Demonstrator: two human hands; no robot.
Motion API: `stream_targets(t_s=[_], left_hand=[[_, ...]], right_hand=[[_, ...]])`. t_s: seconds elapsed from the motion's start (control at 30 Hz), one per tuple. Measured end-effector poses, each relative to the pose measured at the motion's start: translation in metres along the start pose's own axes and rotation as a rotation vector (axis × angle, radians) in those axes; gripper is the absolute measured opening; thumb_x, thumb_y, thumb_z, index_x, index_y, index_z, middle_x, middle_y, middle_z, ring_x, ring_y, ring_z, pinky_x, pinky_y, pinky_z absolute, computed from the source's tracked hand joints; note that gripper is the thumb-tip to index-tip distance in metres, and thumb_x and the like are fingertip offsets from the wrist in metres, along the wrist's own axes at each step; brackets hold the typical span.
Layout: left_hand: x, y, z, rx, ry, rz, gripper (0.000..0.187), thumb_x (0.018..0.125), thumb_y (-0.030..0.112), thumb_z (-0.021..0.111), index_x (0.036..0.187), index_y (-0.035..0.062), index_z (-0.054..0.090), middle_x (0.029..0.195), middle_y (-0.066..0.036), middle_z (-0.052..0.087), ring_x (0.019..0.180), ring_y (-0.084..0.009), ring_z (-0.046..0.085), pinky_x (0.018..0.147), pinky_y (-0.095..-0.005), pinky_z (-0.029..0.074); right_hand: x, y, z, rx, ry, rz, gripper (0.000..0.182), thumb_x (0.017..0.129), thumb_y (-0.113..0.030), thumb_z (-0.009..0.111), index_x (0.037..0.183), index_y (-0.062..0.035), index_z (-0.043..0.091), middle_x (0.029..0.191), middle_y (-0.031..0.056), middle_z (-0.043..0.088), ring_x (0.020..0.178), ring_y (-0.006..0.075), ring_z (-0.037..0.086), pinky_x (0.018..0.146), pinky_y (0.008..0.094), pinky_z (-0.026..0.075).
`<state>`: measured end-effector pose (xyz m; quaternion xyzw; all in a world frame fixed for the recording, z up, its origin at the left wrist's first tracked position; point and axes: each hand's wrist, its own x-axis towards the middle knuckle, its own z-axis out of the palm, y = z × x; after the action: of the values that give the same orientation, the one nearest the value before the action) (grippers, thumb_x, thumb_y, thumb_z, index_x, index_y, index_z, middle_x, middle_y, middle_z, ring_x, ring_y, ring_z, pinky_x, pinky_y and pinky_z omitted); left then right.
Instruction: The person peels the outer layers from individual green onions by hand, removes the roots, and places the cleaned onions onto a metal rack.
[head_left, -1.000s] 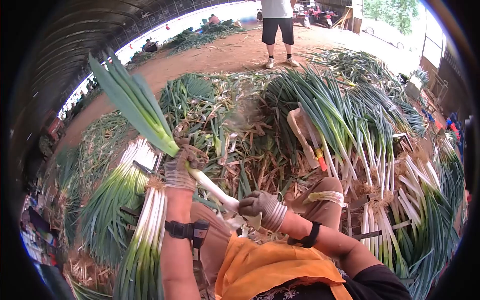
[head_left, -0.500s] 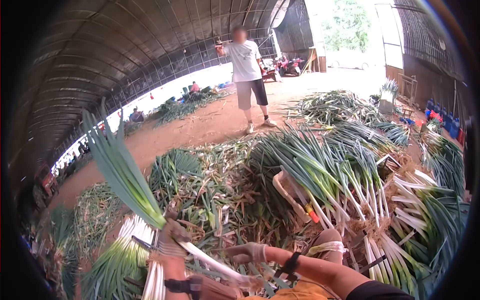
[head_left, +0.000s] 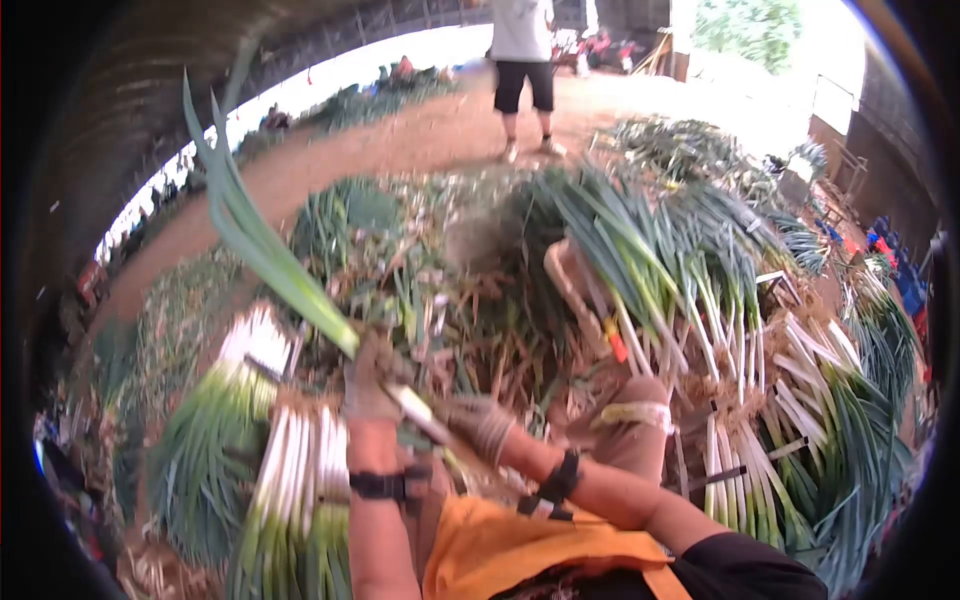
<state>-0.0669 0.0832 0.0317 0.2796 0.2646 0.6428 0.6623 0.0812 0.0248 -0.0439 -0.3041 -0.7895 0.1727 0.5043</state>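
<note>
A long green onion (head_left: 285, 275) slants across in front of me, its green leaves pointing up and left and its white stem toward my lap. My left hand (head_left: 372, 382), in a dirty work glove, is wrapped round it where green turns to white. Lower on the white stem is my right hand (head_left: 482, 424), also gloved, its fingers curled at the stem; their tips are partly hidden. The root end is blurred under that hand. Beside my left forearm lie bundles of green onions (head_left: 318, 455), white ends up the slope.
More green onions (head_left: 640, 260) lean on a pale frame (head_left: 572, 295) at right, with a tied bundle (head_left: 740, 470) nearer. Stripped leaves (head_left: 440, 290) litter the ground ahead. Beyond them a person (head_left: 525, 85) stands on bare dirt (head_left: 400, 140). My orange apron (head_left: 510, 550) covers my lap.
My view has tilted down. My right hand has come closer to my left hand, onto the white stem. The left hand keeps its hold on the green onion.
</note>
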Motion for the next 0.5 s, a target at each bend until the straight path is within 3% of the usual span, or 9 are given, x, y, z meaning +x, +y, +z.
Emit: stream_targets(t_s=[0.07,0.1,0.17,0.2,0.23,0.3,0.33,0.4,0.5], left_hand=[[-0.004,0.008,-0.006,-0.082,-0.288,-0.006,0.028,0.09,0.029,0.051,0.106,0.0066,0.05,0.052,0.006,0.029,0.042,-0.0064,0.029,0.042,-0.0224,0.028],[-0.008,0.01,-0.007,-0.082,-0.266,0.009,0.029,0.089,0.03,0.051,0.107,0.0066,0.05,0.051,0.006,0.029,0.043,-0.0062,0.03,0.042,-0.0229,0.028],[-0.014,0.009,-0.012,-0.13,-0.289,-0.013,0.027,0.089,0.029,0.052,0.102,0.0064,0.052,0.051,0.005,0.031,0.044,-0.0069,0.032,0.042,-0.0241,0.029],[-0.014,0.011,-0.021,-0.163,-0.319,-0.03,0.024,0.088,0.028,0.052,0.097,0.0062,0.054,0.051,0.004,0.033,0.044,-0.0078,0.034,0.043,-0.0248,0.03],[-0.008,0.004,-0.041,-0.17,-0.246,-0.067,0.02,0.088,0.027,0.052,0.088,0.0064,0.054,0.051,0.003,0.035,0.045,-0.0094,0.036,0.044,-0.0254,0.031],[-0.018,0.005,-0.057,-0.039,-0.187,0.012,0.025,0.086,0.026,0.051,0.069,0.0082,0.049,0.053,-0.001,0.039,0.047,-0.0144,0.04,0.045,-0.0278,0.034],[-0.027,0.011,-0.052,0.107,-0.212,0.084,0.032,0.085,0.028,0.051,0.06,0.0099,0.044,0.054,-0.003,0.042,0.048,-0.0179,0.042,0.045,-0.0295,0.035],[-0.041,0.014,-0.056,-0.027,-0.189,0.01,0.023,0.085,0.026,0.051,0.073,0.0058,0.052,0.059,-0.005,0.048,0.051,-0.0175,0.047,0.048,-0.0294,0.04],[-0.064,0.022,-0.058,0.095,0.112,0.091,0.04,0.083,0.019,0.057,0.119,0.0046,0.048,0.066,-0.006,0.054,0.055,-0.0147,0.052,0.05,-0.0286,0.046]], right_hand=[[0.005,0.003,-0.001,-0.008,-0.054,-0.055,0.03,0.07,-0.009,0.064,0.099,-0.0014,0.059,0.094,0.0138,0.061,0.083,0.0293,0.06,0.073,0.0323,0.05],[0.01,-0.01,-0.003,0.43,-0.056,0.391,0.033,0.068,-0.009,0.064,0.1,-0.0013,0.059,0.095,0.0138,0.06,0.085,0.0293,0.059,0.074,0.0322,0.05],[0.006,-0.019,-0.009,0.452,-0.082,0.44,0.037,0.067,-0.007,0.063,0.103,-0.0008,0.057,0.097,0.0134,0.059,0.09,0.0283,0.058,0.077,0.0317,0.048],[0.002,-0.011,-0.008,0.07,-0.094,0.017,0.037,0.068,-0.006,0.062,0.104,-0.0005,0.056,0.098,0.013,0.058,0.091,0.0275,0.057,0.078,0.0314,0.047],[-0.004,-0.006,0.0,0.219,-0.173,0.187,0.037,0.068,-0.003,0.061,0.104,-0.0011,0.055,0.102,0.0128,0.056,0.093,0.0268,0.057,0.078,0.0315,0.047],[0.001,0.001,0.012,0.2,-0.323,0.005,0.034,0.07,-0.005,0.061,0.104,-0.0034,0.056,0.111,0.0189,0.055,0.097,0.0305,0.057,0.08,0.0322,0.047],[0.002,-0.009,0.016,0.143,-0.326,0.027,0.029,0.075,-0.008,0.061,0.103,-0.0011,0.057,0.103,0.0141,0.059,0.089,0.022,0.059,0.074,0.027,0.048],[-0.005,-0.014,0.034,0.896,-0.262,0.888,0.027,0.082,-0.01,0.059,0.104,0.0045,0.058,0.086,0.0032,0.061,0.074,0.0088,0.056,0.066,0.0209,0.046],[-0.012,-0.033,0.041,1.026,-0.237,0.988,0.024,0.082,-0.013,0.061,0.101,0.0036,0.061,0.085,0.002,0.061,0.073,0.0081,0.053,0.066,0.0212,0.044]])
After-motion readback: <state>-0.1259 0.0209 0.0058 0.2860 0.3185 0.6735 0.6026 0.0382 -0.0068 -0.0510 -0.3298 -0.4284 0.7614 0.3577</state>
